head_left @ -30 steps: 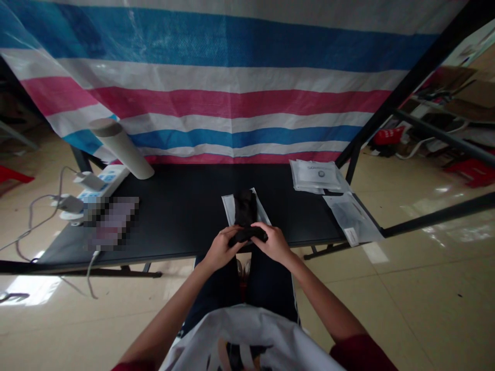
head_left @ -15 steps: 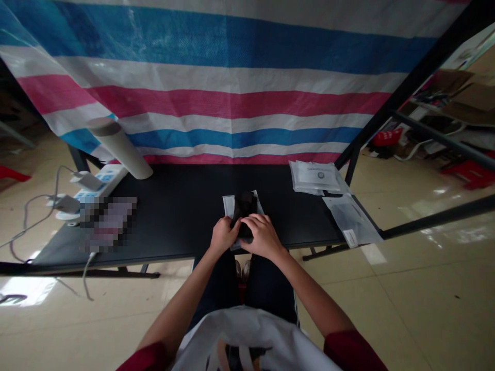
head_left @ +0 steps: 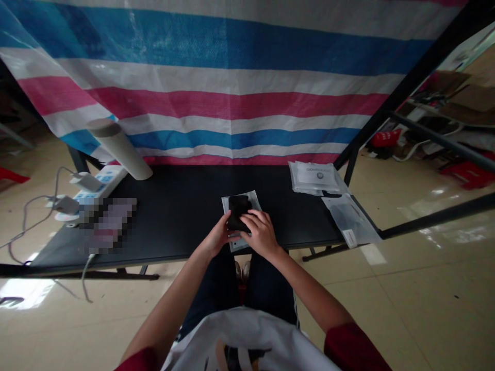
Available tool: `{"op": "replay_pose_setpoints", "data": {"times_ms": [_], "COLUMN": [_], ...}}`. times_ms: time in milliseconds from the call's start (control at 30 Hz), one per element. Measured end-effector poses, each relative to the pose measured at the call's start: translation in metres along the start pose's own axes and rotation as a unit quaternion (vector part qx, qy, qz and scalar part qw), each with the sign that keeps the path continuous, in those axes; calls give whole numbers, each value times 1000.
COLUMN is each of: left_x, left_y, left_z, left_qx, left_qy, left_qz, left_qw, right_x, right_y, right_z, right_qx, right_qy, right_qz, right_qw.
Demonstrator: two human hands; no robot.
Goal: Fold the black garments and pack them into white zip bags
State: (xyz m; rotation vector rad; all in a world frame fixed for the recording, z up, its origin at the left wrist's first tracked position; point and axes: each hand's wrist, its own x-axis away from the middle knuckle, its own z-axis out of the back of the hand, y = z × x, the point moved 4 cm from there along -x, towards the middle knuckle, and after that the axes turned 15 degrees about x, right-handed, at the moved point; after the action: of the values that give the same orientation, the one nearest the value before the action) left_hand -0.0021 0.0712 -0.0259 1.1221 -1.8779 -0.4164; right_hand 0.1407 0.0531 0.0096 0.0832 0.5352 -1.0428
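Between my hands, near the front edge of the black table, is a flat black item, perhaps folded cloth. It lies over a whitish plastic bag whose edges stick out around it. My left hand grips the item's lower left side, with the thumb along its edge. My right hand has its fingers bent over the lower right part of the item. The undersides of both hands are hidden.
Packed white bags and a clear bag lie at the table's right end. On the left are a bottle, a power strip with plugs and a blurred phone-like device. Striped sheeting hangs behind.
The black item, bunched up before, now lies flatter and wider over the bag. My left hand has shifted slightly left and down to its side; my right hand has moved slightly.
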Motion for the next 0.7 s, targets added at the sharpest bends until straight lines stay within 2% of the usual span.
{"op": "replay_pose_setpoints", "data": {"times_ms": [133,267,400,500,567,633,700], "left_x": [-1,3,8,8,8,9,10], "left_y": [3,-1,-12,-15,-15,-13,-12], "left_z": [-11,-15,-15,-16,-18,-19,-21], "left_qx": [22,14,36,50,40,5,-32], "left_qy": [29,16,18,0,-16,-17,-17], "left_qz": [-74,-100,-85,-128,-170,-198,-196], "left_qw": [997,995,996,991,985,980,980], "right_x": [6,7,10,14,18,21,24], "right_y": [-5,2,7,11,16,21,28], "right_z": [3,2,-5,-12,-16,-18,-14], "right_qx": [-84,-229,-379,-453,-475,-464,-419], "right_qy": [-16,-21,-39,-28,-19,-14,2], "right_qz": [2,-65,-174,-265,-313,-330,-329], "right_qw": [996,971,908,851,822,822,846]}}
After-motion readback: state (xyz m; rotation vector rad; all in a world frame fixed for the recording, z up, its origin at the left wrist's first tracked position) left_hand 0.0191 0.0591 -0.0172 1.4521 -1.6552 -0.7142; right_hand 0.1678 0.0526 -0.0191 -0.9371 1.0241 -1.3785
